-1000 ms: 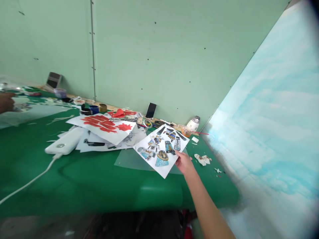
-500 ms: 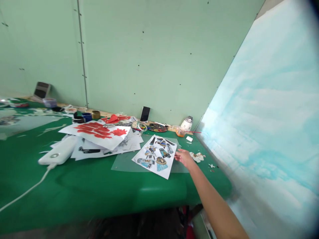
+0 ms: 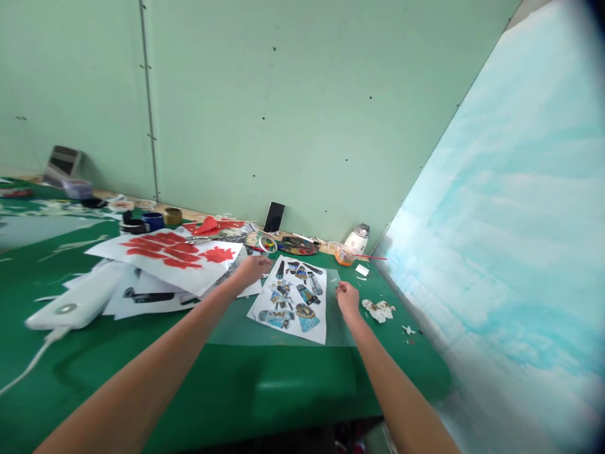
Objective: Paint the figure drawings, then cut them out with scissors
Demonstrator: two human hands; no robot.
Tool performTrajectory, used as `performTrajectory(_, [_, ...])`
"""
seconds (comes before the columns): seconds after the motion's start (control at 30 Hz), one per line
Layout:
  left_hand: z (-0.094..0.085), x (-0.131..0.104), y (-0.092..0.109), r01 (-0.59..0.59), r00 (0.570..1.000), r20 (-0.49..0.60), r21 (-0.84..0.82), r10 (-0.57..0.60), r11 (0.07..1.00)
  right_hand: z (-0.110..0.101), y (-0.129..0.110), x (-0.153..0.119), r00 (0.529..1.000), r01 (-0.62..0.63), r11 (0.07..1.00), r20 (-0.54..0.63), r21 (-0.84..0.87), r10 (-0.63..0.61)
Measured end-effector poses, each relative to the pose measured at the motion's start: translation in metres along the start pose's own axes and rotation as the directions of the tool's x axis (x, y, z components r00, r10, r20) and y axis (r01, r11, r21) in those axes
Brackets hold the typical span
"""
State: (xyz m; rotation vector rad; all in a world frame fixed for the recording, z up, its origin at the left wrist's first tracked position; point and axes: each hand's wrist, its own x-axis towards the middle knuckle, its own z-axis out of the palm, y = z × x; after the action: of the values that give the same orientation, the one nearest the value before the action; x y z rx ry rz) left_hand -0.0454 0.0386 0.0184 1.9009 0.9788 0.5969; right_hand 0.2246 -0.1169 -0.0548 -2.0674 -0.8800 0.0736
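A white sheet of paper (image 3: 293, 333) with coloured, cut-up figure parts printed on it lies on a translucent mat (image 3: 338, 328). My left hand (image 3: 252, 271) is at the sheet's upper left corner, its fingers stretched towards the right, somewhat blurred. Close behind that hand is a roll of clear tape (image 3: 268, 244). Off the sheet's right edge, over the mat, my right hand (image 3: 348, 296) has its fingers bent together; whether something small is pinched there cannot be made out. A tiny pale strip (image 3: 333, 280) shows just beyond its fingertips.
Left lie a red-painted sheet (image 3: 217, 270) on other papers and a white power bank (image 3: 70, 309) with a cable. Paint jars (image 3: 153, 221), a phone (image 3: 274, 217), a paint palette (image 3: 299, 245) and an orange-stained cup (image 3: 343, 255) line the wall. Paper scraps (image 3: 379, 310) lie right.
My left hand has come into view at the sheet's upper left. The right hand has let go of the sheet's right edge, and the sheet now lies flatter on the mat.
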Motion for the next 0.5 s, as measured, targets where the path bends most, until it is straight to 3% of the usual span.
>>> performTrajectory(0.27, [0.037,0.038,-0.023,0.025,1.000,-0.014,0.346,-0.021,0.938,0.020,-0.022,0.011,0.993,0.017,0.954,0.114,-0.300,0.018])
performTrajectory(0.5, [0.043,0.032,-0.034,0.042,0.998,-0.061,0.428,-0.018,0.903,0.032,-0.018,0.029,0.989,0.072,0.951,0.145,-0.302,-0.028])
